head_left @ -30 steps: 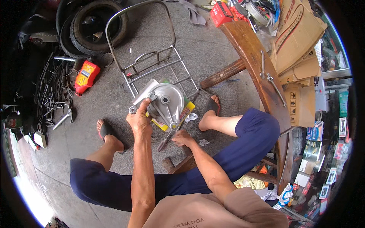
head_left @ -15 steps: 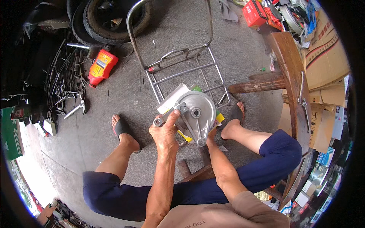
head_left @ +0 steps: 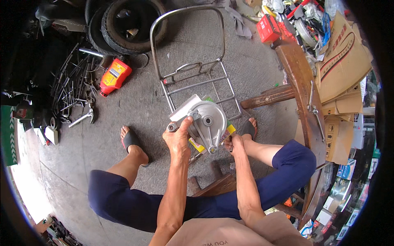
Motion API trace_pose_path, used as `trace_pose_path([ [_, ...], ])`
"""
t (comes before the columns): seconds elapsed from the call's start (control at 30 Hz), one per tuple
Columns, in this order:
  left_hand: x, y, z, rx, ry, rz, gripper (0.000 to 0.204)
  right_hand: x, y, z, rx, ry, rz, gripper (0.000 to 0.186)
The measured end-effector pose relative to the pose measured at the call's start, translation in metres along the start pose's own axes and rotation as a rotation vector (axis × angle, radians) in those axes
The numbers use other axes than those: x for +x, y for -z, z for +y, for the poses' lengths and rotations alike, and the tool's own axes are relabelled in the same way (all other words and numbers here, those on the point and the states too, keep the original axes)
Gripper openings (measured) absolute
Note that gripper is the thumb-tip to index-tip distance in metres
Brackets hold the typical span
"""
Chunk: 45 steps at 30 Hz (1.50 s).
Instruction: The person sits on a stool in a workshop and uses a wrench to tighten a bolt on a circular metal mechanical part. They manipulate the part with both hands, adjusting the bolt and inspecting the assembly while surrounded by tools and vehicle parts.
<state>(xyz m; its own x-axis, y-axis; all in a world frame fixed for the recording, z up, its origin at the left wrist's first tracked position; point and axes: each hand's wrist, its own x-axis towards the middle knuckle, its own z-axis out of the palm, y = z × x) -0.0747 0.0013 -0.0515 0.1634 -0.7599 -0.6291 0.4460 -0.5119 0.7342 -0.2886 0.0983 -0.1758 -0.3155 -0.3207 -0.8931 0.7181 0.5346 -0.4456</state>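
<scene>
My left hand (head_left: pixel 177 135) grips a silver metal brake plate (head_left: pixel 213 127) by its lever end, thumb on top. The round plate faces up, with a bushed centre hole. Under it lies a yellow-green box (head_left: pixel 195 144) and a pale rectangular piece (head_left: pixel 182 105). My right hand (head_left: pixel 234 143) is closed at the right edge of plate and box; what its fingers hold is partly hidden. Beyond the plate, a chrome tubular rack (head_left: pixel 193 83) lies on the concrete floor (head_left: pixel 123 172).
Tyres (head_left: pixel 131 43), a red bottle (head_left: pixel 115 78) and scattered metal tools (head_left: pixel 82 119) are at left. A wooden bench (head_left: pixel 301 84) with wrenches stands at right, beside flattened cardboard (head_left: pixel 336 65), a red box (head_left: pixel 268 29) and small packages (head_left: pixel 345 172). My bare legs and sandalled feet flank the work.
The view has shifted, so the floor items appear farther right than a second ago. My right hand has moved up from below the plate to its right edge. My left hand keeps its grip.
</scene>
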Motion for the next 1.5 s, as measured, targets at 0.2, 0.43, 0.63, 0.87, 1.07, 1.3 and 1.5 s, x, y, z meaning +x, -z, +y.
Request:
trace_pose_path([
  [0.2, 0.005, -0.002, -0.004, -0.086, -0.059, -0.008, 0.031, -0.092, -0.002, 0.001, -0.062, 0.141, 0.086, 0.032],
  [0.43, 0.019, 0.009, -0.021, -0.08, -0.117, -0.085, 0.034, -0.161, 0.032, 0.038, -0.426, 0.716, 0.231, 0.036],
  [0.63, 0.013, 0.005, -0.017, -0.141, -0.124, -0.091, 0.028, -0.243, 0.039, 0.034, -0.565, 0.943, 0.161, 0.029],
  [0.87, 0.008, 0.005, -0.012, -0.172, -0.117, -0.088, 0.028, -0.268, 0.003, 0.005, -0.611, 0.933, -0.101, 0.031],
  [1.07, 0.009, 0.005, -0.014, -0.143, -0.102, -0.07, 0.028, -0.262, -0.013, 0.004, -0.67, 0.94, -0.149, 0.031],
  [1.3, 0.014, 0.009, -0.019, -0.105, -0.15, -0.09, 0.028, -0.243, -0.023, 0.003, -0.915, 1.124, -0.086, 0.029],
  [1.5, 0.01, 0.007, -0.017, -0.125, -0.11, -0.07, 0.025, -0.249, -0.03, -0.001, -0.902, 1.168, -0.05, 0.028],
])
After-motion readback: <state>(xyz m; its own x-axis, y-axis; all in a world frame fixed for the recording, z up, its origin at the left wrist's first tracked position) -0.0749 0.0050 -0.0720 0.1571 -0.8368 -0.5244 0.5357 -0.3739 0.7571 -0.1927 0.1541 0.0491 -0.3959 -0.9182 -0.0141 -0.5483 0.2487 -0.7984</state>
